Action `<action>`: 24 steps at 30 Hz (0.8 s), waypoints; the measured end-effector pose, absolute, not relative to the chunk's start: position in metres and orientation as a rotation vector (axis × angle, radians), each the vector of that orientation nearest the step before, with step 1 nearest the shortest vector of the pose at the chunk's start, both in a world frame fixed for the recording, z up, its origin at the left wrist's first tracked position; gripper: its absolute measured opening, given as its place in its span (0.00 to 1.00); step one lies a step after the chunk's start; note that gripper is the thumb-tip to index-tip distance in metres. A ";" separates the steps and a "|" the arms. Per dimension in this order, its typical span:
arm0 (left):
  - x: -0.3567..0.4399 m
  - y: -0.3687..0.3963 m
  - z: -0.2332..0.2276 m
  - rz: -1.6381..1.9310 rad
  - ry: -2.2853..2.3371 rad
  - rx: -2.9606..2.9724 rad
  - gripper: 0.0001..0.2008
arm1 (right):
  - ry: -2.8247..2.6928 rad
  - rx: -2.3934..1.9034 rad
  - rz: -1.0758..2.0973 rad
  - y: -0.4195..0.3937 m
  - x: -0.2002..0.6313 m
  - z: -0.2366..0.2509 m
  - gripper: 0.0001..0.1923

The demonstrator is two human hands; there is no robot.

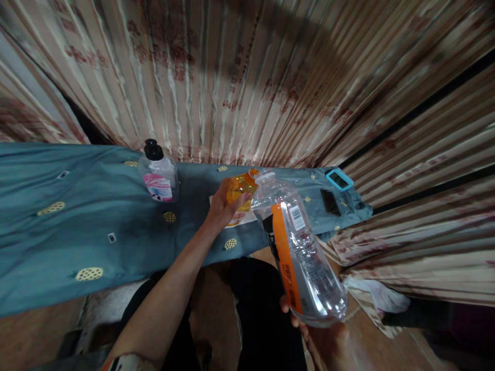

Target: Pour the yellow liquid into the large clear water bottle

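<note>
My left hand (226, 205) is wrapped round a small orange-yellow see-through bottle (243, 189), held over the cloth-covered table. My right hand (323, 335) grips the lower end of a large clear plastic bottle (305, 252) with an orange and black label. This large bottle is tilted, its uncapped-looking neck up and to the left, close beside the mouth of the small bottle. Whether the two mouths touch I cannot tell. Any liquid inside the large bottle is hard to make out. Below the small bottle lies a white printed sheet or packet (247, 217), partly hidden.
A clear bottle with a black cap and pink label (159, 178) stands on the blue-green pineapple-print cloth (127, 247) to the left. At the table's right end lie a light-blue framed device (339, 179) and a blurred dark item (330, 202). Patterned curtains (216, 82) hang behind and right.
</note>
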State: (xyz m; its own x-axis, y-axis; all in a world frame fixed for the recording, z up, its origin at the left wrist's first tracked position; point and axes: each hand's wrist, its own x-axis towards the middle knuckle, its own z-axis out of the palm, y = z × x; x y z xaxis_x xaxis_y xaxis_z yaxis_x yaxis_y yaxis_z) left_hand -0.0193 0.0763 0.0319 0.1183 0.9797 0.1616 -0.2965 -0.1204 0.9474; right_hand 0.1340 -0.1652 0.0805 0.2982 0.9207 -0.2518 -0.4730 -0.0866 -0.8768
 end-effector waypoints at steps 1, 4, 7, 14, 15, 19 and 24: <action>-0.019 0.076 0.032 1.335 0.817 1.152 0.26 | -0.510 -1.127 1.250 -0.165 0.134 0.081 0.31; -0.019 0.076 0.033 1.346 0.821 1.162 0.25 | -0.503 -1.116 1.226 -0.164 0.132 0.081 0.31; -0.020 0.075 0.034 1.349 0.826 1.163 0.25 | -0.505 -1.108 1.221 -0.164 0.132 0.080 0.30; -0.019 0.076 0.032 1.336 0.827 1.155 0.25 | -0.502 -1.128 1.242 -0.165 0.134 0.080 0.31; -0.019 0.077 0.031 1.335 0.833 1.156 0.25 | -0.501 -1.127 1.243 -0.165 0.134 0.080 0.31; -0.018 0.077 0.031 1.334 0.836 1.153 0.25 | -0.499 -1.130 1.229 -0.165 0.134 0.078 0.31; -0.019 0.076 0.032 1.348 0.827 1.164 0.24 | -0.521 -1.152 1.232 -0.166 0.133 0.077 0.32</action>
